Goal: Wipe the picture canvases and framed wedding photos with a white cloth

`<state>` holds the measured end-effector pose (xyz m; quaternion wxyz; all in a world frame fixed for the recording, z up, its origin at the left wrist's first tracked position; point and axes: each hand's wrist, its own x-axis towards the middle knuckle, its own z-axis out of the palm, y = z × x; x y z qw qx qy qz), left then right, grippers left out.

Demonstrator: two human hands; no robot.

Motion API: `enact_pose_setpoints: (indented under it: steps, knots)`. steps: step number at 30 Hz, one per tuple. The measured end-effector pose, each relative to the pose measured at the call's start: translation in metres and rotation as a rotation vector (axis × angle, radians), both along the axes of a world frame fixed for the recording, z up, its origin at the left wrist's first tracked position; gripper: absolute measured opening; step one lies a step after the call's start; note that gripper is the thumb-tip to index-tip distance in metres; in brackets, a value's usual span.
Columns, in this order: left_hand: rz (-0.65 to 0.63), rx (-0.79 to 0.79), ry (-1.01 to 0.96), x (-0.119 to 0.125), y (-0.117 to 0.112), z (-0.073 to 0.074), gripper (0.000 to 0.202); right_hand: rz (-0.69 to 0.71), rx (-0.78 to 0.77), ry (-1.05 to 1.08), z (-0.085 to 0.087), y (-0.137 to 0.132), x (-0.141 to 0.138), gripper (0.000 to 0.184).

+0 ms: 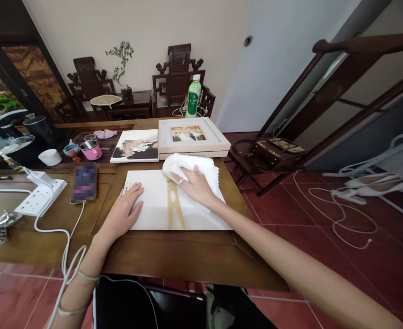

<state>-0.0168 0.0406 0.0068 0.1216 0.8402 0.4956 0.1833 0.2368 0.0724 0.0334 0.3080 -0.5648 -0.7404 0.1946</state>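
Observation:
A flat white panel point(150, 210) lies on the wooden table in front of me, with a tan A-shaped piece point(172, 205) down its middle and small dark print at its upper left. My left hand point(128, 208) rests flat on the panel's left side, fingers stretched out. In my right hand point(194, 185) is a bunched white cloth point(201, 167), pressed against the panel's upper right; a ring shows on one finger. The cloth covers the top of the tan piece and part of the panel's far edge.
Behind the panel lie a photo print point(136, 148) and a pale framed picture point(188, 135), with a green bottle point(193, 97) beyond. A power strip point(41, 196), a phone point(84, 182), a pink mug point(91, 150) and a white cup point(50, 157) occupy the left. White cables hang over the front edge.

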Motion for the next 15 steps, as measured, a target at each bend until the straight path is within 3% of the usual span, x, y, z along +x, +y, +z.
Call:
enact_pose_setpoints:
  steps: [5, 9, 12, 15]
  knots:
    - [-0.005, 0.000, 0.009, 0.000, 0.000, -0.002, 0.045, 0.196, 0.044, -0.125, -0.006, -0.066, -0.017, 0.027]
    - [-0.009, 0.015, 0.002, 0.000, 0.000, -0.002, 0.044, 0.496, -0.015, -0.128, 0.004, -0.115, -0.020, 0.034]
    - [-0.020, 0.008, -0.001, 0.000, 0.000, -0.002, 0.044, 0.663, -0.043, -0.112, 0.012, -0.119, -0.014, 0.039]
    - [-0.029, 0.000, 0.004, -0.001, 0.001, -0.002, 0.045, 0.694, -0.058, -0.094, 0.014, -0.091, -0.002, 0.035]
